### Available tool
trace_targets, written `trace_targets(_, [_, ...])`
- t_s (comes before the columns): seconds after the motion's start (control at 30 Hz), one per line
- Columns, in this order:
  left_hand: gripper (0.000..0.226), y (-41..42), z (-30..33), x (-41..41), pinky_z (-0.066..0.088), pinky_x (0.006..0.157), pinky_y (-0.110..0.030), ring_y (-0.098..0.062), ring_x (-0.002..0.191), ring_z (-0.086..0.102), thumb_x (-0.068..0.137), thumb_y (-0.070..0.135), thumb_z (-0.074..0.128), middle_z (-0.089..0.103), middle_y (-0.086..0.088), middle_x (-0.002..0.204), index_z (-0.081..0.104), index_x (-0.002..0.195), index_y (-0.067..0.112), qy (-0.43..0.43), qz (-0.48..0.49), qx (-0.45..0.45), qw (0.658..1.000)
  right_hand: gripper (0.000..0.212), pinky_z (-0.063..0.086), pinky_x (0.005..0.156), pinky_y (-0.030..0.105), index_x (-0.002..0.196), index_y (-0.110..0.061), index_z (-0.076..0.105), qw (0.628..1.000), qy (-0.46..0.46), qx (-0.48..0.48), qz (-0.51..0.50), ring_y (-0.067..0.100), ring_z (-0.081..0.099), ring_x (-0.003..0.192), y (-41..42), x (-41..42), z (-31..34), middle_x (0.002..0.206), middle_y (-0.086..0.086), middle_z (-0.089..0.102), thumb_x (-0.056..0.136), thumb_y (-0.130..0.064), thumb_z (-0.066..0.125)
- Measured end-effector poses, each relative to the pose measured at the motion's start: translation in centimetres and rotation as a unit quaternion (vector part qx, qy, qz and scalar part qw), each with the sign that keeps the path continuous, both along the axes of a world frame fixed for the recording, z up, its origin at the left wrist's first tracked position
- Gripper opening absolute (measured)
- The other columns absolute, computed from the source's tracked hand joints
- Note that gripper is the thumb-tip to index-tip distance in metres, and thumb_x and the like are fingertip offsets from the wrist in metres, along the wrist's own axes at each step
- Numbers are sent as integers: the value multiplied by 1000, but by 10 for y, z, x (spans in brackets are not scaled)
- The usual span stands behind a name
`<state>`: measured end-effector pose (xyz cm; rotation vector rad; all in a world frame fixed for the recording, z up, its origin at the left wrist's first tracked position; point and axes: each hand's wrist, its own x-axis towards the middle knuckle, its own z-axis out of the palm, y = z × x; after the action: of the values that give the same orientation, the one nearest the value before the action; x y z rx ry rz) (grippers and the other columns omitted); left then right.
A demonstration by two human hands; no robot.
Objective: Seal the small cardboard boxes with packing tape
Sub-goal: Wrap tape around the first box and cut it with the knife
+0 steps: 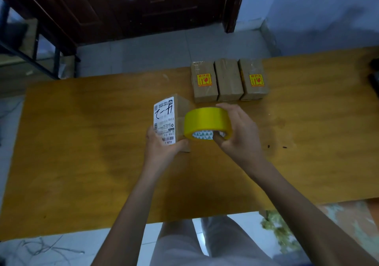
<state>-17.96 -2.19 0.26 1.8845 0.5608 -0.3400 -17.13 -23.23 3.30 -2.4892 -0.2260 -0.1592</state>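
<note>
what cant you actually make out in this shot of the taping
- Head view: fine print on the white label of the held box is too small.
- Tape's free end: hidden behind the yellow tape roll and right hand.
- Box's near end: covered by the left hand.
- Dark objects: cut off by the right edge.
</note>
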Motion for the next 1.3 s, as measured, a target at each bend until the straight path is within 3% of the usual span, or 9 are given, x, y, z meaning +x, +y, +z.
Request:
trace_targets(0.17, [77, -1, 4, -2, 49, 55, -12, -3, 86, 62, 72, 17, 84, 57, 10, 103, 29, 125, 22, 9, 40, -72, 997, 55, 50, 60, 37, 129, -5, 46, 988, 25, 141, -58, 23, 60, 84, 6, 1, 1, 104, 3, 58, 86, -29, 73])
trace_targets(0.3, [85, -3, 12, -2, 47, 53, -8, 3, 78, 64, 74, 19, 82, 55, 13, 106, 28, 140, 17, 25, 40, -125, 991, 46, 49, 60, 39, 121, -1, 54, 996, -28, 67, -45, 29, 63, 87, 5, 13, 12, 106, 13, 64, 79, -10, 72])
trace_targets(0.43, [91, 12, 24, 0, 51, 56, -16, -6, 81, 66, 60, 26, 88, 61, 3, 113, 38, 135, 13, 2, 100, -140, 985, 47, 36, 56, 26, 114, -6, 60, 993, -97, -39, -60, 28, 63, 80, -15, 23, 25, 99, 8, 68, 69, -11, 71])
trace_targets(0.5, [87, 27, 30, 1, 53, 58, -16, -3, 79, 69, 59, 27, 87, 61, 3, 112, 38, 130, 17, -22, 111, -136, 984, 50, 35, 55, 26, 111, -12, 64, 979, -113, -153, -69, 29, 63, 84, -33, 26, 27, 103, 4, 69, 62, -8, 68])
trace_targets(0.57, [87, 33, 34, -1, 53, 58, -15, -2, 78, 69, 58, 30, 85, 61, 5, 110, 38, 130, 20, -13, 91, -156, 983, 52, 35, 54, 27, 110, -15, 67, 972, -106, -201, -67, 29, 63, 84, -43, 27, 25, 104, 2, 70, 59, -6, 65])
trace_targets(0.73, [86, 28, 34, -2, 55, 60, -20, -16, 90, 68, 55, 36, 81, 62, 1, 111, 42, 129, 19, 12, 94, -186, 978, 53, 28, 56, 24, 109, -17, 67, 968, -117, -212, -70, 27, 63, 84, -43, 24, 20, 103, 1, 70, 58, -6, 69])
trace_targets(0.97, [91, 31, 34, -3, 56, 65, -26, -15, 90, 70, 56, 32, 82, 64, -2, 113, 44, 135, 12, 20, 93, -221, 971, 55, 23, 55, 24, 109, -22, 62, 967, -104, -224, -65, 22, 57, 82, -48, 20, 17, 98, -3, 66, 56, -9, 70])
trace_targets(1.3, [68, 25, 49, 0, 57, 66, -32, -22, 85, 70, 57, 34, 77, 71, -9, 95, 61, 114, 1, -2, 62, -348, 935, 54, 21, 54, 23, 110, -23, 61, 971, -90, -210, -66, 19, 56, 81, -47, 15, 13, 99, -5, 66, 60, -10, 76])
